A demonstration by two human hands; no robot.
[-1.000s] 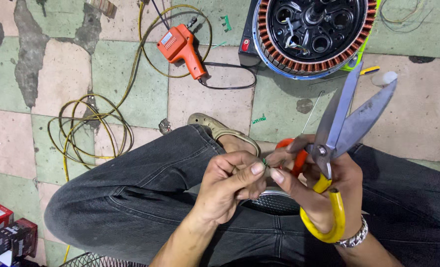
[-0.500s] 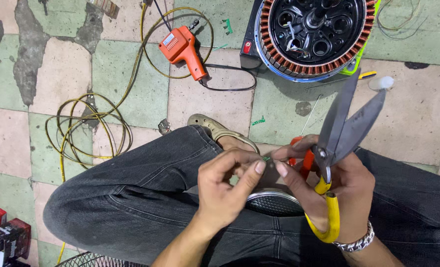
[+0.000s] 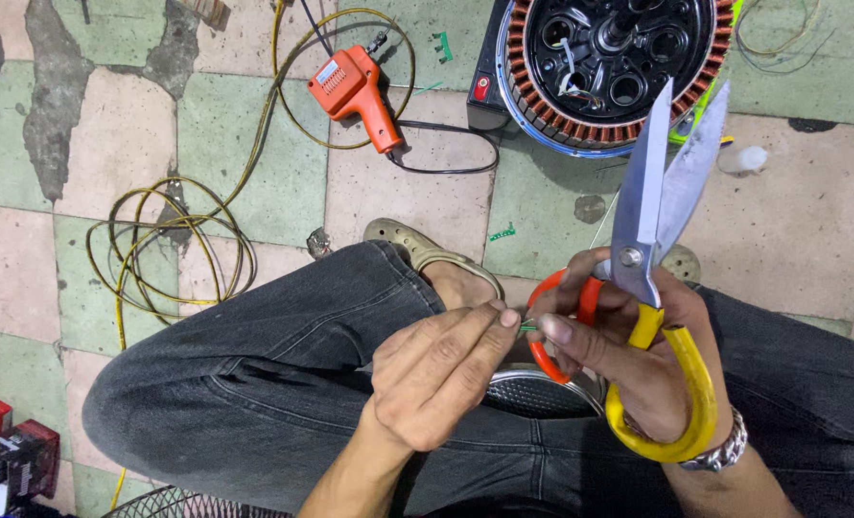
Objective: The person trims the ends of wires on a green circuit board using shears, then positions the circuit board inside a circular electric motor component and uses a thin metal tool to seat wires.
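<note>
My left hand (image 3: 436, 379) over my lap, my right hand (image 3: 628, 364) beside it gripping scissors (image 3: 657, 221), motor stator (image 3: 609, 67) ahead, soldering gun (image 3: 360, 91) left of it, coiled wire (image 3: 168, 249) far left.

Left hand (image 3: 436, 369) and right hand (image 3: 628, 360) meet, fingers pinched.

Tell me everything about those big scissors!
The scissors have two long, shiny grey metal blades, slightly parted and pointing up toward the round motor part on the floor. A screw joins them. One handle loop is orange, the other yellow and bigger. The right hand holds them upright over the lap, fingers through the loops, while its fingertips meet the left hand.
</note>
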